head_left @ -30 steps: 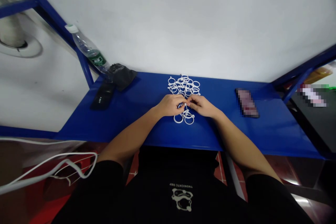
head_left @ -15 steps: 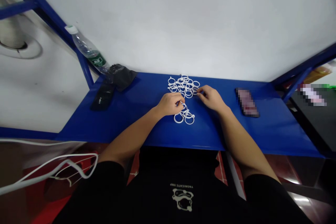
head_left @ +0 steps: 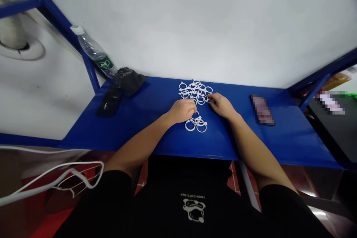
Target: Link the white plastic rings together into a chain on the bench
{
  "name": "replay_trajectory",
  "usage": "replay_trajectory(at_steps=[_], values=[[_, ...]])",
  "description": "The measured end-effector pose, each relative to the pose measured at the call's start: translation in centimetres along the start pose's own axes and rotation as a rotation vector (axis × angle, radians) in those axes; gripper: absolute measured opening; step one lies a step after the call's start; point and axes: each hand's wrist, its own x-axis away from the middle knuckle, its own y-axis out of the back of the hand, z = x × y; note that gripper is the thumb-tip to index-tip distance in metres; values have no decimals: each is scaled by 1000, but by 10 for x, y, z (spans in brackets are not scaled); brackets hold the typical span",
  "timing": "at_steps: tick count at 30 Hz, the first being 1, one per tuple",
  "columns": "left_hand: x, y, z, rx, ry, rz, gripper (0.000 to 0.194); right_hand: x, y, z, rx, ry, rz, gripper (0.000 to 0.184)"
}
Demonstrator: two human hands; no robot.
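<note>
A pile of white plastic curtain rings (head_left: pixel 196 90), each with a small eyelet, lies on the blue tabletop (head_left: pixel 156 137) towards the wall. Nearer to me is a smaller cluster of the same rings (head_left: pixel 190 125). My left hand (head_left: pixel 182 111) is closed at the top of this cluster, its fingertips pinching a ring that they partly hide. At the right edge of the pile my right hand (head_left: pixel 222 105) has thumb and fingers closed on another ring (head_left: pixel 207 99). The fingers cover part of that ring too.
A plastic bottle (head_left: pixel 96 52) leans at the back left, beside a crumpled black bag (head_left: pixel 131 81) and a flat black object (head_left: pixel 109 102). A blurred phone-like object (head_left: pixel 262 109) lies on the right. Blue frame bars (head_left: pixel 90 70) rise at the table's ends.
My right hand has shifted slightly left onto a ring at the pile's edge. The fingers of my left hand have turned down over the near cluster's top ring.
</note>
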Motion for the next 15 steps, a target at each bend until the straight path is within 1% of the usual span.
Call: replay_trajectory(at_steps=[4,8,11,15], values=[[1,-1,2,15,-18,39,34,-1,2,3,-6,-14,-39,35],[2,-4,0,5,-4,77,30,0,8,14,-36,-48,-125,31],[3,-8,-2,-14,15,65,26,3,13,24,-101,-61,-135,31],[4,-8,-3,2,58,36,22,6,14,37,-169,-36,-126,23]])
